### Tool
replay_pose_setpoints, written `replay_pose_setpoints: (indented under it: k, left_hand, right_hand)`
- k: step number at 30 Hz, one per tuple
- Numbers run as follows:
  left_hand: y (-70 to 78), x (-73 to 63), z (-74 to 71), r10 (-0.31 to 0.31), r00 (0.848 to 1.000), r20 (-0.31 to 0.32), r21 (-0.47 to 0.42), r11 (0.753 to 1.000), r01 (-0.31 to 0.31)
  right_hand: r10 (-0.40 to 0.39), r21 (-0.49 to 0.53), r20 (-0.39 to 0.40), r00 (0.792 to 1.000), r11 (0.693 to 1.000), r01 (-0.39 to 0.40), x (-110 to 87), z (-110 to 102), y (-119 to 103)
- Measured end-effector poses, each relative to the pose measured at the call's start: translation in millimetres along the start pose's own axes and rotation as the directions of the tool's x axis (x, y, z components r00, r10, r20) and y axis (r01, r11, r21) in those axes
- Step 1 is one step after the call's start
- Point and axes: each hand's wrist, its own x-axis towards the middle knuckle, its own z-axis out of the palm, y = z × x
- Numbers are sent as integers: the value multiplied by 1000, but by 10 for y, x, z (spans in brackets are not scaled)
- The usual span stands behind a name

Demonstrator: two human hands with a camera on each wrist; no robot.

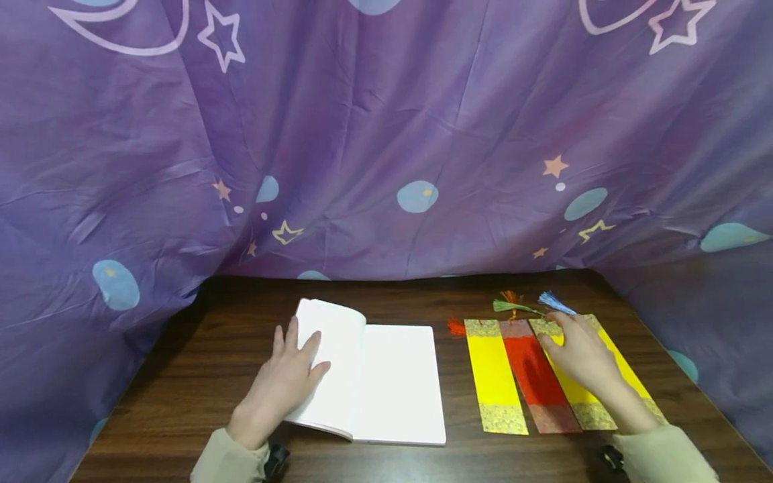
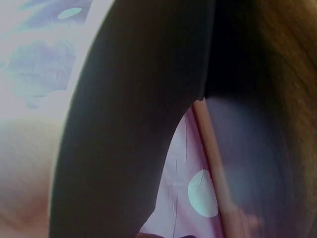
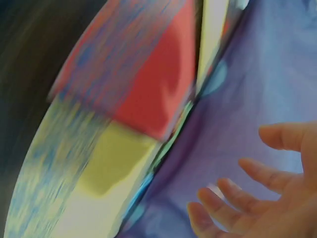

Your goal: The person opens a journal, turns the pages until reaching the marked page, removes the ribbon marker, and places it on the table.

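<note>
An open notebook [image 1: 398, 382] with blank white pages lies left of centre on the table. My left hand [image 1: 284, 372] is spread over its left page, which curves up off the table; the fingers look straight. A dark curved sheet fills much of the left wrist view, too close to identify. Right of the notebook lie several bookmarks in a row: a yellow bookmark [image 1: 495, 376], a red bookmark [image 1: 537, 376] and more yellow ones. My right hand [image 1: 576, 349] is above the right-hand yellow bookmarks, partly hiding them. In the right wrist view its fingers [image 3: 257, 173] are loosely bent and hold nothing.
Tassels top the bookmarks: a red tassel [image 1: 456, 327], a green tassel [image 1: 516, 306] and a blue tassel [image 1: 555, 302]. The dark wooden table [image 1: 181, 376] ends at a purple curtain [image 1: 362, 134] with stars and moons, which hangs behind it and along both sides.
</note>
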Motion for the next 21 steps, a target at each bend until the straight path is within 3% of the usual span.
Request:
replay_pose_setpoints:
  k: [9,17,21]
  left_hand:
    - [-6,-2,-3,-41,999,-35,-34,999,40]
    - [5,4,-22,-14,997,-71,-56,998,10]
    - [19,12,-42,16,993,-113,-102,994,-28]
  right_hand:
    - [-92,134,-38,995,986,96,-68,238,-550]
    - [-145,231,-64,987,960,156,-127,460,-921]
    - [-133,267,-22,991,954,134,-146,571,-1075]
